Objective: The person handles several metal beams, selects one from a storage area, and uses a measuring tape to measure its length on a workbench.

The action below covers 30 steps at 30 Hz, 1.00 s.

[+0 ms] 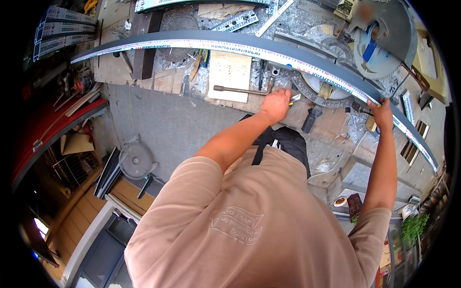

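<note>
A long grey profile [216,37] with a printed film strip spans the bench, bowed by the lens. My right hand [382,115] is closed on its right part, thumb on the near edge. My left hand [276,106] is closed below the middle of the profile. A small pale-tipped piece with yellow [295,99] sticks out beside its fingers; the hand hides the rest. Just left of that hand, an L-shaped socket wrench [242,90] lies across a pale board with handwriting [229,67].
A mitre saw with a round toothed blade [379,57] stands at the back right, its round base [319,91] partly under the profile. Offcuts [237,21] and metal shavings litter the bench. Stacked profiles [67,31] sit far left. A round fan [137,158] stands lower left.
</note>
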{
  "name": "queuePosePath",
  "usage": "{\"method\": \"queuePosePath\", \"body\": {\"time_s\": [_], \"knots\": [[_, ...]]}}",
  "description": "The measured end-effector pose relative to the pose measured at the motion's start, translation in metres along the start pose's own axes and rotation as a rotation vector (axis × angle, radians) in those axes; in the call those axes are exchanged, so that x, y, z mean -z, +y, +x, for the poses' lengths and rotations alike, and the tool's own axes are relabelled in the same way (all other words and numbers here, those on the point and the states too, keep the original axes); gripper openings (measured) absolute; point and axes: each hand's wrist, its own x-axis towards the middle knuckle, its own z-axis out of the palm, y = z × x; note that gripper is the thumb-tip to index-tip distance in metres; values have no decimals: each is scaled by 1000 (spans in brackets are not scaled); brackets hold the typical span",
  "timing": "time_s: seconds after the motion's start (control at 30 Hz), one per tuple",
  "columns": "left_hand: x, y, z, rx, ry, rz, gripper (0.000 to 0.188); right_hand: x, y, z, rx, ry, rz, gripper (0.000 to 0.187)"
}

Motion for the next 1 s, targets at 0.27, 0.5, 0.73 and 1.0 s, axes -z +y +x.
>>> {"method": "queuePosePath", "body": {"time_s": [0.27,0.5,0.73,1.0], "knots": [[34,-3,-35,2,39,-297,40,0,5,1,9,25,-6,80],[40,15,-34,51,107,-441,41,2,5,2,-1,13,-9,83],[61,39,-12,199,-72,-777,39,8,-10,-10,-29,-7,1,86],[62,60,27,285,-130,-1257,35,7,-5,-11,-53,12,8,85]]}}
